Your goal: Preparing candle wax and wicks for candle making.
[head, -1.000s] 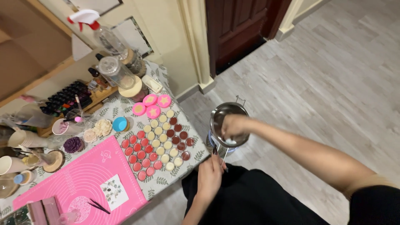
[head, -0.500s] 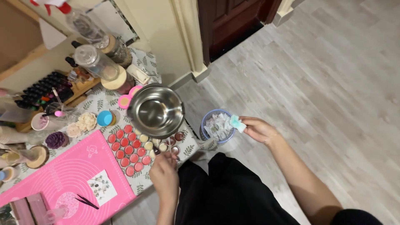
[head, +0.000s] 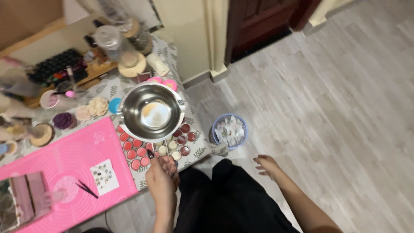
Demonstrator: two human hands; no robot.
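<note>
Left hand [head: 161, 174] is closed around the handle of a shiny round steel pot [head: 151, 112], holding it over rows of small red and cream discs in a mould tray [head: 181, 140] at the near edge of the table [head: 196, 149]. Right hand [head: 267, 165] hangs loose with fingers spread and empty, low above the grey plank floor [head: 336, 108], not far from a small blue-rimmed bin [head: 230, 130] filled with crumpled white wrappers. Just left of the pot lies a bright pink silicone mat [head: 64, 155] with black tweezers [head: 87, 189] on it.
</note>
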